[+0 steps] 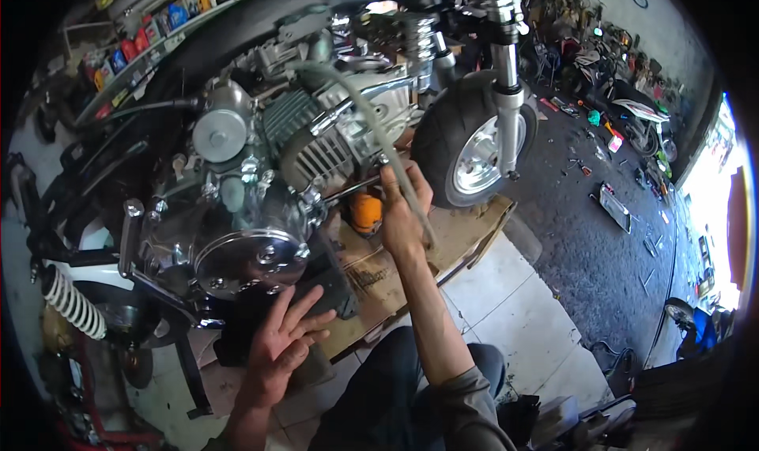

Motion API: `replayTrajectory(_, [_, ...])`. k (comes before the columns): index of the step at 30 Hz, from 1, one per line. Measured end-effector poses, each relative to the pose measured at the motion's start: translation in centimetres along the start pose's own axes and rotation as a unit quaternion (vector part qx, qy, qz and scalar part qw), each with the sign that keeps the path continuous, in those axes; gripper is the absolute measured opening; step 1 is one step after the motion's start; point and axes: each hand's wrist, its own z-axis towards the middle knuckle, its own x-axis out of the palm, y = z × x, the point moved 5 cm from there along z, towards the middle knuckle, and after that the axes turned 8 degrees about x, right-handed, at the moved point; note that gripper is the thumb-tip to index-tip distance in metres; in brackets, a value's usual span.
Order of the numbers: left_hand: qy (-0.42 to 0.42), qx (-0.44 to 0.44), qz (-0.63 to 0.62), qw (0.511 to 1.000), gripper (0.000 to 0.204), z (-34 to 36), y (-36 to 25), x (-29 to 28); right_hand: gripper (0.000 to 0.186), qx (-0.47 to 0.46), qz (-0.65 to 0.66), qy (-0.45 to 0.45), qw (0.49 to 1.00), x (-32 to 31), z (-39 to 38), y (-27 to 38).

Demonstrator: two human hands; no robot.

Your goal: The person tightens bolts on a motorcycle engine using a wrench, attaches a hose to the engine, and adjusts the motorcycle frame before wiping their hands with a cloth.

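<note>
My right hand (403, 202) is closed around the end of a metal rod (352, 188) low beside the finned cylinder (320, 162) of a motorcycle engine. A pale hose (368, 111) hangs down past the fingers, and an orange rounded object (365, 212) sits behind the rod. My left hand (288, 340) is open, fingers spread, just below the chrome round side cover (251, 257); whether it touches anything there is hard to tell.
A wheel (439, 158) and chrome fork stand right of the engine, above cardboard (482, 226). A white-coiled spring (75, 301) is at lower left. Scattered parts and scooters (636, 115) occupy the dark floor at right, beside a bright doorway. A cluttered shelf (150, 44) is at upper left.
</note>
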Motion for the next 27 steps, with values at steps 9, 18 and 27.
replayTrajectory(9, [-0.030,-0.006,0.188,0.982,0.088,0.2,0.9,0.2,0.018,0.014,0.117,-0.024,0.993,-1.5,2.7,-3.4])
replayTrajectory(18, [-0.068,-0.038,0.265,0.961,0.087,0.3,0.8,0.7,0.023,0.079,0.185,-0.004,0.980,-1.2,3.6,-1.9])
replayTrajectory(27, [-0.092,-0.017,0.341,0.935,0.055,0.7,0.7,0.5,0.019,0.096,0.218,0.032,0.971,-1.3,5.0,-0.9])
